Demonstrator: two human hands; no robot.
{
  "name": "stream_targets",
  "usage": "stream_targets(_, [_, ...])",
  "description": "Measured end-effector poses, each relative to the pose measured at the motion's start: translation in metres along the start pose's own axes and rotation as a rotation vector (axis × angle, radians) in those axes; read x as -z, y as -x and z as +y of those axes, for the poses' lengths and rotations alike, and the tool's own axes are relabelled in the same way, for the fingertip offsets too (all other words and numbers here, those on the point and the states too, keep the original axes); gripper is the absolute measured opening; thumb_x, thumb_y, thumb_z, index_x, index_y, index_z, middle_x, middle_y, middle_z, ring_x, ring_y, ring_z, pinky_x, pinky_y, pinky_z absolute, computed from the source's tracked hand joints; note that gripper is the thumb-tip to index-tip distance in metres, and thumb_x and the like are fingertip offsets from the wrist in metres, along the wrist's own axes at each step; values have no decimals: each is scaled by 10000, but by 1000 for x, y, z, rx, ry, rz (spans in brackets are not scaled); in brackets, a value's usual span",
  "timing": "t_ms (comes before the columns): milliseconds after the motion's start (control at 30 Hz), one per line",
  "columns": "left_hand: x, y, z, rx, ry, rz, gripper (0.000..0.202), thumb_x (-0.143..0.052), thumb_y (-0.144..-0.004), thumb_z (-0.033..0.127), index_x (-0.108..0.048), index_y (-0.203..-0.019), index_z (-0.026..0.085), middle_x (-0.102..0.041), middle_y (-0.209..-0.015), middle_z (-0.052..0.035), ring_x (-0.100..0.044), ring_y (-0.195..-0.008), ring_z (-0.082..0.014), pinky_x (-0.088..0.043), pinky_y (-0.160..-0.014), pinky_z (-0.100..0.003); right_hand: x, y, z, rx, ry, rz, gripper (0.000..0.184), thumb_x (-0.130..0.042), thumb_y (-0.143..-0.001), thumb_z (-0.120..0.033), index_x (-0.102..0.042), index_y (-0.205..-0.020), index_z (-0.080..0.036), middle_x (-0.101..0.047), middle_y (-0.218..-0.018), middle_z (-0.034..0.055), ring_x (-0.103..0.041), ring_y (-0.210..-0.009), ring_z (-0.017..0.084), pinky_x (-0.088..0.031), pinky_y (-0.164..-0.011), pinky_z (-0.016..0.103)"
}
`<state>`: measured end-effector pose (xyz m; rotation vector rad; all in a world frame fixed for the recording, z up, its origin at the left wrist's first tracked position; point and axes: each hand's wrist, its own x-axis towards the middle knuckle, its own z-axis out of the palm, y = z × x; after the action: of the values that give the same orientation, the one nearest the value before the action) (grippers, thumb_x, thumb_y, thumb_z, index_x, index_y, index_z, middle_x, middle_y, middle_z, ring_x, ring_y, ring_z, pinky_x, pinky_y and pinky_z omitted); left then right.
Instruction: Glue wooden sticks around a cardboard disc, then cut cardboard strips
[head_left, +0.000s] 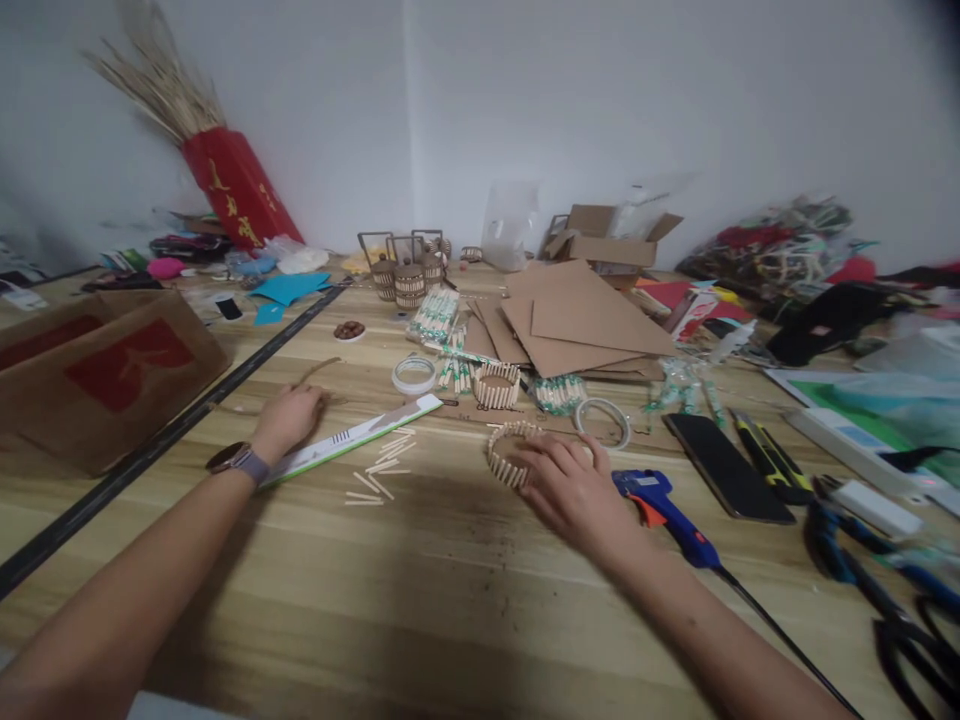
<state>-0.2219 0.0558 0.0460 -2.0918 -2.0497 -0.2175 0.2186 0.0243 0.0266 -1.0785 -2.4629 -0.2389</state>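
On the left, my left hand (289, 420) is closed with its fingers curled down at the table, over a thin brown twig (319, 370). The twig shows on both sides of the hand; the fingertips' hold is partly hidden. A white and green ruler-like strip (352, 440) lies beside that wrist. My right hand (574, 485) grips the right side of a ring of short wooden sticks (504, 465) standing on the table. Its thumb side is hidden. Loose short sticks (382, 468) lie between the hands. Behind the ring stands a similar stick ring (497, 390).
A blue glue gun (664, 505), phone (724, 465), yellow cutter (772, 460) and scissors (885, 600) lie at the right. Tape rolls (413, 375), cardboard sheets (592, 320) and small stick-covered barrels (409, 285) are farther back. A paper bag (142, 370) stands left.
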Motion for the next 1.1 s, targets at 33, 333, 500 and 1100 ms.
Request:
stream_targets(33, [4,1,4,1,-32,22,267,-396,-863,166,-659,-881,121,-730,-877,-165,-667,-917,-316,-508,-861,-442,6,3,0,-17,-1,1,276,-532,-980,-300,-642,-1222,-225,-676,-1267,108,-575,-1187,275,-233,-1108,545])
stream_targets(333, [67,52,113,-454,-96,306,376,-268,-980,148,-632,-922,222,-642,-840,-96,-594,-916,-312,-453,-973,-530,58,67,40,-326,156,76,291,-465,-1000,-398,-711,-1025,-244,-723,-1107,96,-595,-1114,307,-329,-1002,517])
stream_targets(500, [48,112,198,-826,-2,323,195,-426,-977,160,-593,-905,233,-590,-708,-14,-533,-641,-214,-437,-591,-350,57,104,60,-621,216,-178,369,-580,-921,-464,-694,-1121,-174,-726,-1056,135,-661,-992,328,-451,-833,432])
stream_targets(1100, [7,115,324,-825,201,-44,636,-617,-926,540,-524,-1354,79,-657,-1239,-174,-605,-1120,-299,-473,-968,-447,59,62,76,-645,351,-281,296,-553,-953,-365,-692,-1126,-170,-687,-1129,157,-633,-1025,328,-457,-771,396])
